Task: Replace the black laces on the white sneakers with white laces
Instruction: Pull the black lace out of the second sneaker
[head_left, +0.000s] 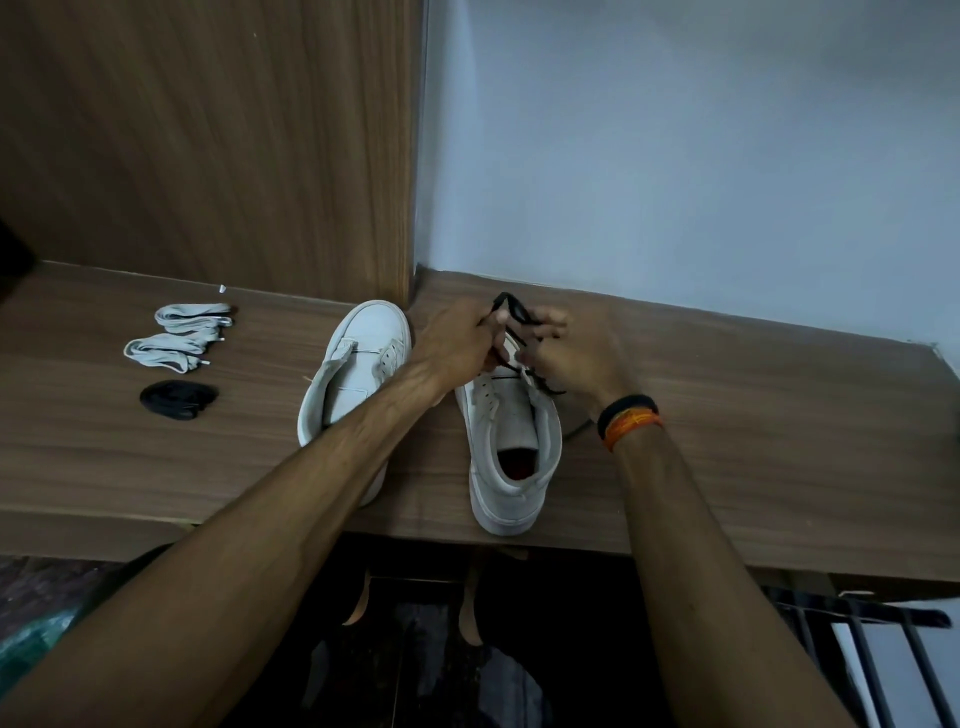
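Observation:
Two white sneakers stand on a wooden shelf (753, 415). The left sneaker (358, 358) has no lace in it. The right sneaker (511, 447) carries a black lace (514, 306) in its front eyelets, looped up above the toe. My left hand (460, 343) pinches that lace over the front of the shoe. My right hand (571, 353) also grips strands of it just to the right. Two bundled white laces (192, 316) (163, 351) lie at the far left, with a coiled black lace (178, 399) in front of them.
A wooden panel (234, 145) rises behind the left half of the shelf, a pale wall (701, 156) behind the right. The shelf's front edge runs just below the sneaker heels. A dark metal rack (872, 649) stands at the lower right.

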